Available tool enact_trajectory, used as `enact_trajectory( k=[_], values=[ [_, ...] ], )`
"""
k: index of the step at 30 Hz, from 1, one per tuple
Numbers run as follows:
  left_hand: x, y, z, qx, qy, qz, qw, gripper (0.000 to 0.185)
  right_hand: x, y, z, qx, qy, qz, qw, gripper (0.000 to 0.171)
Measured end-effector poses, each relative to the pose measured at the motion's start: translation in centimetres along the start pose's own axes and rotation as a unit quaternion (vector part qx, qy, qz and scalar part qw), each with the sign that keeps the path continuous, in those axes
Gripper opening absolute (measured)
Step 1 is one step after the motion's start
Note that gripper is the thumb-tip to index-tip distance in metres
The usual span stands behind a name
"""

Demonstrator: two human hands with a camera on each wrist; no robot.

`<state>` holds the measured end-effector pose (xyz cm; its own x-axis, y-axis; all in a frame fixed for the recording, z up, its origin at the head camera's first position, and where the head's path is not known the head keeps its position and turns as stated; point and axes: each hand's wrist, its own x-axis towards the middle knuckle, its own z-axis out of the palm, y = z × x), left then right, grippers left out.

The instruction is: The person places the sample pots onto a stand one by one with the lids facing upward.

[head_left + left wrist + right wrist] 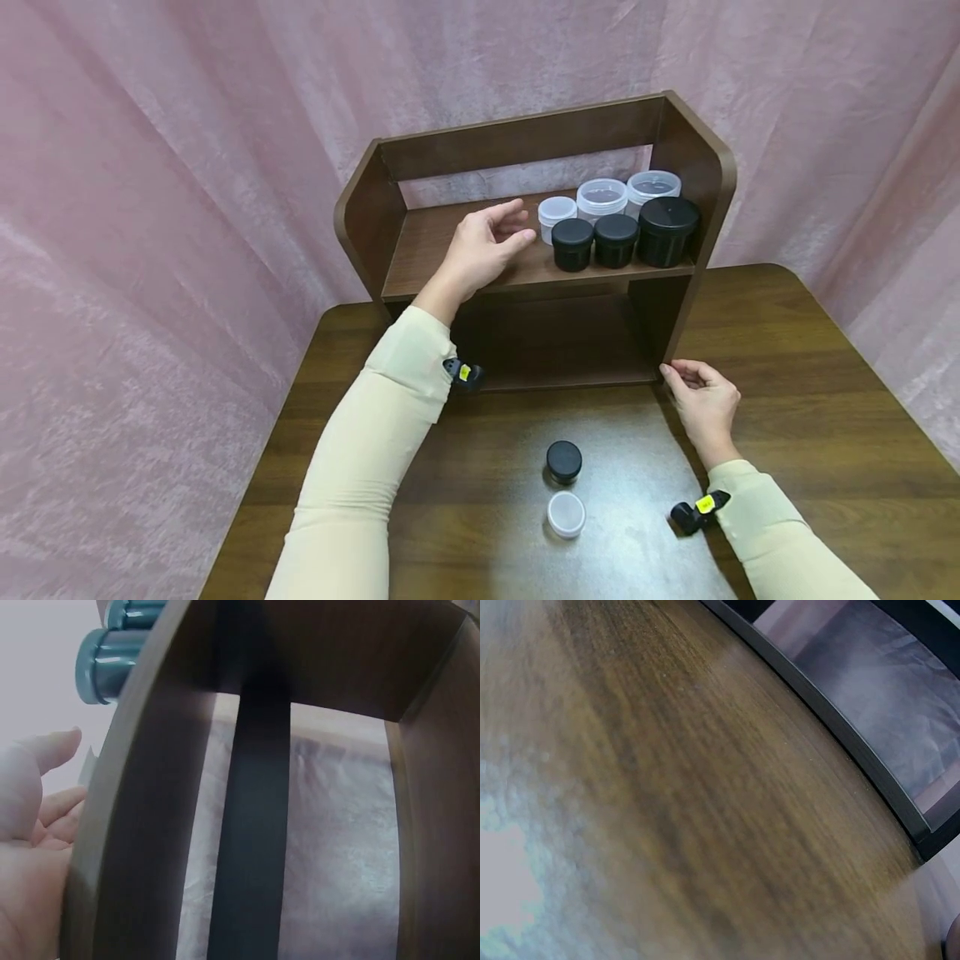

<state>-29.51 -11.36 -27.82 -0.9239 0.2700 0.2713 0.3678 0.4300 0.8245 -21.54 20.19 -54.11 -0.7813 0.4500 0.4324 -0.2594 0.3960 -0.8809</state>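
A: Where is the person's left hand (483, 246) sitting at this moment?

B: It is hovering over the upper board of the dark wooden shelf unit (420, 242), fingers loosely spread and relaxed, gripping nothing. Its fingertips are pointing toward the small clear jar (557, 217) and are lying just beside it, apart from it as far as the head view shows. The left wrist view is showing the open palm (30, 832) next to the shelf's edge.

A: And what is standing on that board?

B: Six jars are crowding the right end. Three clear ones are lining up at the back: the small one, a medium clear jar (602, 198) and a larger clear jar (653, 185). In front of them, two small black jars (573, 243) (616, 240) and a big black jar (667, 230) are standing in a row, close together.

A: The right hand (703, 406)?

B: It is resting on the wooden table (825, 400) near the shelf unit's lower right corner, fingers lightly curled, holding nothing.

A: Anything else lying on the table?

B: A small black-lidded jar (564, 462) and a small white-lidded jar (566, 514) are sitting just beside each other, between the two forearms, well apart from both hands.
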Motion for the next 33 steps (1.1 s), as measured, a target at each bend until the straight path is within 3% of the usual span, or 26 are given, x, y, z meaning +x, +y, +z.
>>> enact_trajectory(
  k=[5,12,18,24,29,33],
  values=[
    [-2.3,-0.1,-0.7,-0.005,0.012,0.021,0.9997,0.049,0.1,-0.1,0.1,0.005,0.001,-0.004,1.0,0.016],
    [-6.5,-0.4,-1.5,-0.027,0.027,0.063,0.9973,0.039,0.0,-0.1,0.2,0.0,-0.002,-0.006,1.0,0.016],
    [-9.7,-1.3,-1.6,-0.049,0.023,0.084,0.995,0.031,0.0,-0.2,0.0,-0.008,-0.006,-0.004,1.0,0.018],
    [-12.5,-3.4,-0.5,-0.058,-0.013,0.064,0.9961,0.027,0.0,-0.3,-0.2,-0.032,-0.009,0.004,0.999,0.02],
    [-15.0,-5.7,1.4,-0.06,-0.058,0.036,0.9959,0.025,-0.1,-0.4,-0.2,-0.045,-0.014,0.007,0.999,0.021],
    [-17.1,-7.2,3.0,-0.064,-0.093,0.032,0.993,0.023,-0.1,-0.4,-0.2,-0.045,-0.013,0.007,0.999,0.021]
  ],
)
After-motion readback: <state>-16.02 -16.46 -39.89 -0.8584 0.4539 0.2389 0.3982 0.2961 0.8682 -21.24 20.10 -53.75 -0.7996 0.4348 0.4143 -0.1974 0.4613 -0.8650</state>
